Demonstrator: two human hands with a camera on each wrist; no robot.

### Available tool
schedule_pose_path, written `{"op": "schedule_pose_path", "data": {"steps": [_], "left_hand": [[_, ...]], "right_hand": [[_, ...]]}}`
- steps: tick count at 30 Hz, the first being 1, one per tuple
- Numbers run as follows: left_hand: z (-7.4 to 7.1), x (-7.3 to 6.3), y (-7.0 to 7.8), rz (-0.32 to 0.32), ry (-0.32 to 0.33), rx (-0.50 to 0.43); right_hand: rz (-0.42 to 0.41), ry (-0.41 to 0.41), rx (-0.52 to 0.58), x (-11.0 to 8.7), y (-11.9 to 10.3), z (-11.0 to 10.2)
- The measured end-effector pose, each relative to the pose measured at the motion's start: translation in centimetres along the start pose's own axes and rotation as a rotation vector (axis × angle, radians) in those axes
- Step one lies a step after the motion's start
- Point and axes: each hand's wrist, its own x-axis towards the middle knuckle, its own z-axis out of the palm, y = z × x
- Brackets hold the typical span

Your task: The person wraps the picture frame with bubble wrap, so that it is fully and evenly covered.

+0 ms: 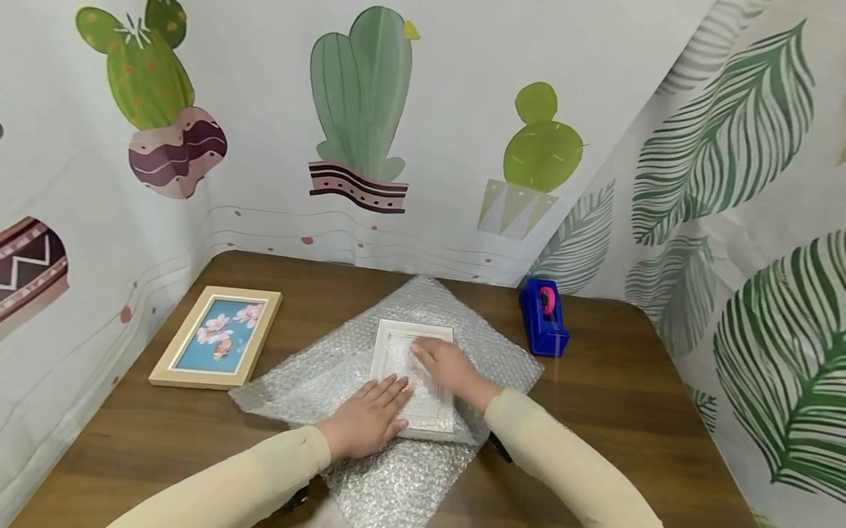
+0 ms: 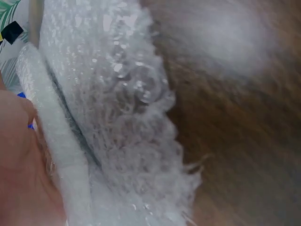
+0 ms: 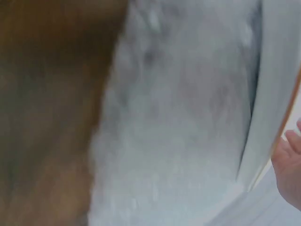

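A white picture frame (image 1: 416, 327) lies on a sheet of bubble wrap (image 1: 401, 488) turned cornerwise on the table. Part of the wrap is folded over the frame's lower part, and in the left wrist view its bubbly layer (image 2: 61, 141) covers the frame's side. My left hand (image 1: 368, 419) presses with spread fingers on the wrapped lower left of the frame. My right hand (image 1: 453, 367) reaches in from the right, its extended fingers over the frame's middle. In the right wrist view the frame's pale side (image 3: 277, 70) stands beside that hand.
A cream-edged picture (image 1: 228, 335) with pink flowers on blue lies at the left. At the back right stands a blue tape dispenser (image 1: 543, 319) with a pink core. The brown wooden table (image 1: 613, 426) backs onto a cloth (image 1: 441, 140) printed with cacti.
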Motion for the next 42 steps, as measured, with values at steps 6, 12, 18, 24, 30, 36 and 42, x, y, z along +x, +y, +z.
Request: {"op": "schedule_pose_path", "data": {"steps": [6, 12, 18, 24, 30, 36, 42], "left_hand": [[-0.4, 0.3, 0.0, -0.006, -0.021, -0.049], [-0.3, 0.3, -0.1, -0.009, -0.033, -0.066], [-0.1, 0.3, 0.0, -0.017, -0.018, -0.078], [-0.1, 0.2, 0.2, -0.011, -0.006, -0.054], [-0.3, 0.1, 0.4, -0.024, -0.006, -0.051], [-0.4, -0.1, 0.5, -0.028, -0.008, -0.049], [-0.3, -0.2, 0.4, -0.036, -0.016, -0.046]], "right_hand": [[0.069, 0.109, -0.002, 1.5, 1.4, -3.5], [0.062, 0.1, -0.068, 2.8, 3.2, -5.6], [0.117, 0.028, -0.049, 4.1, 4.5, -6.6], [0.244, 0.001, -0.017, 4.9, 6.3, -5.6], [0.323, 0.049, 0.03, 5.4, 7.5, -4.8], [0.349, 0.013, 0.0, 5.2, 7.2, -4.8], [0.335, 0.075, -0.03, 5.3, 6.5, -5.5]]}}
